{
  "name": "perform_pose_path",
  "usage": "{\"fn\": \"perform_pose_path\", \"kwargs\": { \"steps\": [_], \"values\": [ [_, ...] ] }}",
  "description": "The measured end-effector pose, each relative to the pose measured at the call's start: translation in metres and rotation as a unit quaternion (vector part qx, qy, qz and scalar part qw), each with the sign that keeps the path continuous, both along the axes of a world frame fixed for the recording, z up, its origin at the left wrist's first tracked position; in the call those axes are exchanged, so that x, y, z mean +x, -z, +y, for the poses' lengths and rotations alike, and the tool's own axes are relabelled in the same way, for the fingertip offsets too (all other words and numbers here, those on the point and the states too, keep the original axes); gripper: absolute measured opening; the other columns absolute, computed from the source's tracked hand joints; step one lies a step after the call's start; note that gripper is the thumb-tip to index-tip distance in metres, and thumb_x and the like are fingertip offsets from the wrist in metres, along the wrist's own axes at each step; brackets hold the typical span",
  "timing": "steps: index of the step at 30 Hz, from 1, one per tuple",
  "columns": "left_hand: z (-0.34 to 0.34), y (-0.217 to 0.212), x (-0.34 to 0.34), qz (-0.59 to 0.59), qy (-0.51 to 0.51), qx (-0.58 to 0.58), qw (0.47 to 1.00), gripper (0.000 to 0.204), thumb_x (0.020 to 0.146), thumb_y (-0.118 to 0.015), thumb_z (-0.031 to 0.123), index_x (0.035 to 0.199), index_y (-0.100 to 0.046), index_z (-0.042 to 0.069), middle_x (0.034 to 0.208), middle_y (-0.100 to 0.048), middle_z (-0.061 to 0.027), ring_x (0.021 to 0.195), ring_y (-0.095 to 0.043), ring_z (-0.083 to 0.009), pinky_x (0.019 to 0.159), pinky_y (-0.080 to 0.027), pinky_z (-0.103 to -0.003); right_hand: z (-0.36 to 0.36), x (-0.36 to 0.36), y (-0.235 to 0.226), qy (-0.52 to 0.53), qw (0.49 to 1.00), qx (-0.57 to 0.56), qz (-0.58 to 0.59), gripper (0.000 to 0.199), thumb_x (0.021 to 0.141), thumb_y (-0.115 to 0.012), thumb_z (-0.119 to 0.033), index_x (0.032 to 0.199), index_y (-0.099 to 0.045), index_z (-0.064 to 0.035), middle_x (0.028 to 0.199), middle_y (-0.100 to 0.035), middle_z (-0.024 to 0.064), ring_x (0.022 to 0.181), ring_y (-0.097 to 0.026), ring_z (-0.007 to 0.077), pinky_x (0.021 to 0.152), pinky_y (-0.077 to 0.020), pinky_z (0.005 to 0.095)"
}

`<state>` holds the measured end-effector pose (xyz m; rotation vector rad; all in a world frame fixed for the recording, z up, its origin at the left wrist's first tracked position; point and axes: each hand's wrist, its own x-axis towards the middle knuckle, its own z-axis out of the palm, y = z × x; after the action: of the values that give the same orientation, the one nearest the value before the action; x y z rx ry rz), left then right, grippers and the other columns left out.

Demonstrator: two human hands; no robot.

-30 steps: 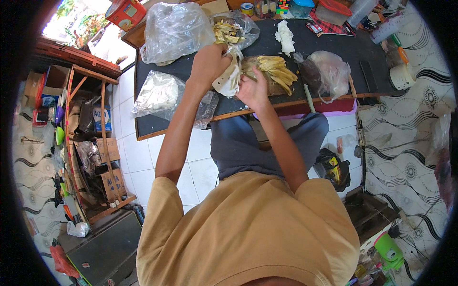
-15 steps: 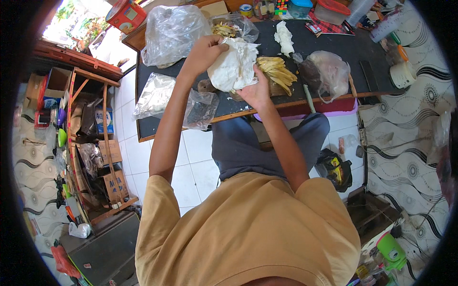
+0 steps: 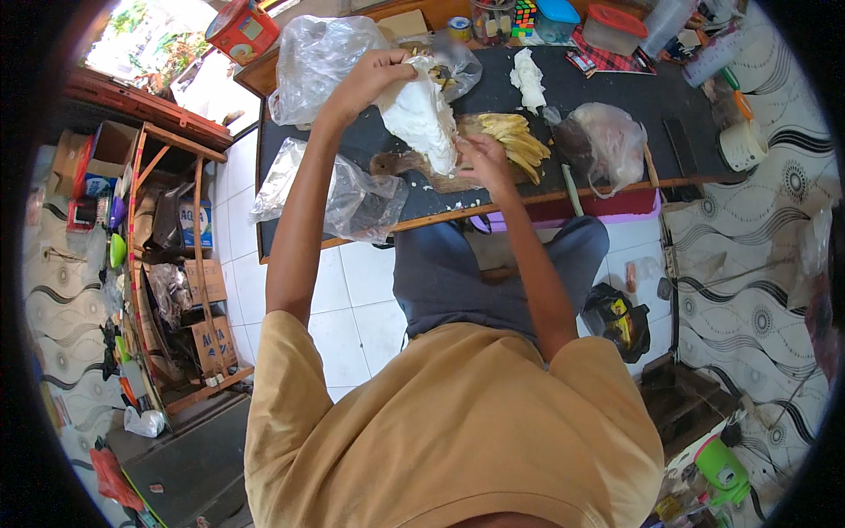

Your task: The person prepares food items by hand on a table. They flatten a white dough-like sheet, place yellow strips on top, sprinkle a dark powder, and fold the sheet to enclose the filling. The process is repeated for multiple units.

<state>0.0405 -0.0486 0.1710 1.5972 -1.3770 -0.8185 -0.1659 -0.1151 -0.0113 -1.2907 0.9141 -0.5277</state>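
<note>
Head view: left hand (image 3: pixel 374 77) and right hand (image 3: pixel 480 156) both grip white bag (image 3: pixel 422 119) above cutting board (image 3: pixel 414 167) near table's (image 3: pixel 634 97) front edge.

Clear plastic bag (image 3: pixel 339 195) hanging over the dark table's (image 3: pixel 651 97) front edge, left of centre. Another crumpled bag (image 3: pixel 312 53) sitting upper left. Colour puzzle cube (image 3: pixel 525 12) and red-lidded container (image 3: pixel 613 26) standing along the top edge. White mug (image 3: pixel 745 143) sitting far right. Wooden shelf (image 3: pixel 163 264) crowding the left side.
</note>
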Motion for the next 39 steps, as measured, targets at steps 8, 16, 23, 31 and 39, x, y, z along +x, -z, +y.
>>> {"fn": "perform_pose_path", "kwargs": {
  "steps": [8,16,23,31,39],
  "values": [
    [-0.003,-0.004,0.012,-0.122,0.076,0.015,0.989,0.019,0.085,-0.064,0.015,0.093,-0.066,-0.002,0.083,-0.062,0.0012,0.077,-0.054,-0.0083,0.070,-0.045,-0.027,-0.039,-0.011,-0.078,-0.100,0.926,-0.352,-0.093,0.060,0.085,-0.077,-0.019,0.135,-0.052,0.0013,0.134,-0.057,0.0180,0.125,-0.055,0.0248,0.105,-0.0428,0.0384],
    [0.001,-0.010,-0.004,-0.251,0.089,-0.029,0.963,0.024,0.078,-0.070,0.016,0.091,-0.065,-0.003,0.076,-0.062,-0.0086,0.071,-0.053,-0.0157,0.069,-0.044,-0.034,-0.070,0.029,-0.119,-0.363,0.878,-0.240,-0.202,0.081,0.077,-0.082,-0.010,0.146,-0.042,-0.0022,0.146,-0.048,0.0107,0.134,-0.045,0.0213,0.112,-0.0351,0.0336],
    [0.019,-0.010,0.004,-0.253,0.027,-0.033,0.966,0.021,0.079,-0.069,0.013,0.093,-0.065,-0.002,0.075,-0.060,-0.0056,0.071,-0.050,-0.0113,0.067,-0.044,-0.032,-0.067,0.037,-0.138,-0.397,0.897,-0.189,-0.052,0.050,0.083,-0.080,-0.018,0.124,-0.063,0.0041,0.113,-0.068,0.0052,0.100,-0.061,0.0111,0.087,-0.0484,0.0271],
    [0.042,0.001,0.031,-0.131,-0.067,-0.105,0.984,0.024,0.088,-0.070,0.023,0.088,-0.067,-0.001,0.072,-0.061,-0.0009,0.067,-0.051,-0.0069,0.061,-0.043,-0.028,-0.071,0.054,-0.161,-0.345,0.883,-0.310,-0.075,0.023,0.089,-0.064,-0.011,0.108,-0.069,0.0010,0.090,-0.067,-0.0023,0.079,-0.059,0.0069,0.074,-0.0473,0.0232],
    [0.099,-0.026,0.028,-0.041,-0.202,-0.195,0.959,0.027,0.090,-0.072,0.029,0.094,-0.072,0.002,0.079,-0.067,0.0005,0.072,-0.060,-0.0060,0.065,-0.046,-0.023,-0.062,0.115,-0.201,-0.438,0.829,-0.320,-0.133,0.019,0.092,-0.064,-0.009,0.107,-0.067,0.0030,0.097,-0.068,0.0034,0.086,-0.063,0.0060,0.070,-0.0513,0.0222]
  ]
}}
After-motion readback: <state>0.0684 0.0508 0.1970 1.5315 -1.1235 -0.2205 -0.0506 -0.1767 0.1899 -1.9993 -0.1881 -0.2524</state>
